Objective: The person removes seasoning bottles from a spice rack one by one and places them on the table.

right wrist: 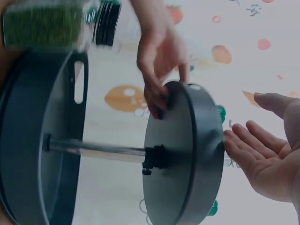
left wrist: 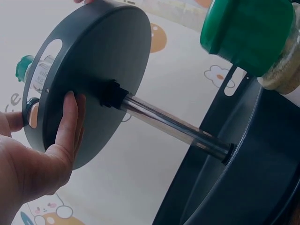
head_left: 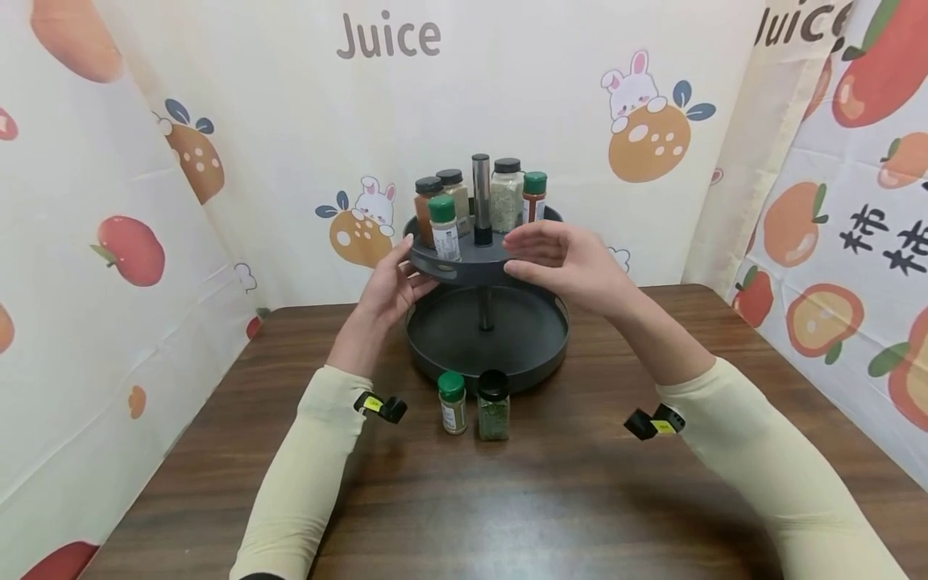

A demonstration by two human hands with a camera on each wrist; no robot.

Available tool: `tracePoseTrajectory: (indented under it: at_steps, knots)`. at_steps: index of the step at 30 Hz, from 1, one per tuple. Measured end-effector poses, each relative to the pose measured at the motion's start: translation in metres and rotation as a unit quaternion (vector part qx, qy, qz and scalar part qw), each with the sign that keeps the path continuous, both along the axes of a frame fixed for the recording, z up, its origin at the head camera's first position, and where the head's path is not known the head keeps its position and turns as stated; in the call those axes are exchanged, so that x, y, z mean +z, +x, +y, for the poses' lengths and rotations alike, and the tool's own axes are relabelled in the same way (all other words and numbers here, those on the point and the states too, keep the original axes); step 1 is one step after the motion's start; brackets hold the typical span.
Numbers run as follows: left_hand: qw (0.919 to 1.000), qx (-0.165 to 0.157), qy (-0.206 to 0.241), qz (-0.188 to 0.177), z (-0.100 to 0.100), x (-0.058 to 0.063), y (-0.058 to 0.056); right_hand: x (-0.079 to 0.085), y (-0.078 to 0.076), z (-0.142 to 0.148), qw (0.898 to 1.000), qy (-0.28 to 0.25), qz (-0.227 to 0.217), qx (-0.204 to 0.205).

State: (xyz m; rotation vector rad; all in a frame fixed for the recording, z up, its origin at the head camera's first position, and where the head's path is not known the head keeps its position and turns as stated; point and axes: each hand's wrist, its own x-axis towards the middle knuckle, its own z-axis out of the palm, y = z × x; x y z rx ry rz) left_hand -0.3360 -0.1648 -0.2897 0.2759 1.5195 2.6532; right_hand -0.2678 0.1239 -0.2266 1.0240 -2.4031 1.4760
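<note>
A dark two-tier lazy Susan has an upper tray (head_left: 478, 272) and a wider lower tray (head_left: 449, 326) on one central post (left wrist: 164, 122). My left hand (head_left: 384, 290) grips the upper tray's left rim, thumb on the outer wall and fingers underneath, as the left wrist view shows. At the right front of that tray, my right hand (head_left: 576, 262) has its fingers extended and loosely bent, fingertips right at the rim in the right wrist view. On the upper tray stand several spice jars, among them a green-capped jar (head_left: 445, 234) and a larger black-capped jar (head_left: 507, 197).
In front of the lower tray, a green-capped spice jar (head_left: 453, 407) and a black-capped jar of green herbs (head_left: 494, 411) stand upright on the wooden table (head_left: 580, 483). A fruit-and-rabbit printed curtain (head_left: 275, 97) hangs behind and along both sides.
</note>
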Motion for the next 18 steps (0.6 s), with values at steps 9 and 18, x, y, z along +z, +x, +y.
tracePoseTrajectory:
  at_steps: [9, 18]
  knots:
    - [1.0000, -0.001, -0.007, 0.004, 0.003, -0.001, 0.002, 0.014, -0.021, -0.017, 1.000, -0.003, 0.013, -0.018]
    - [1.0000, 0.000, -0.002, -0.005, 0.001, -0.001, 0.001, 0.025, -0.040, -0.034, 1.000, 0.020, -0.011, -0.020]
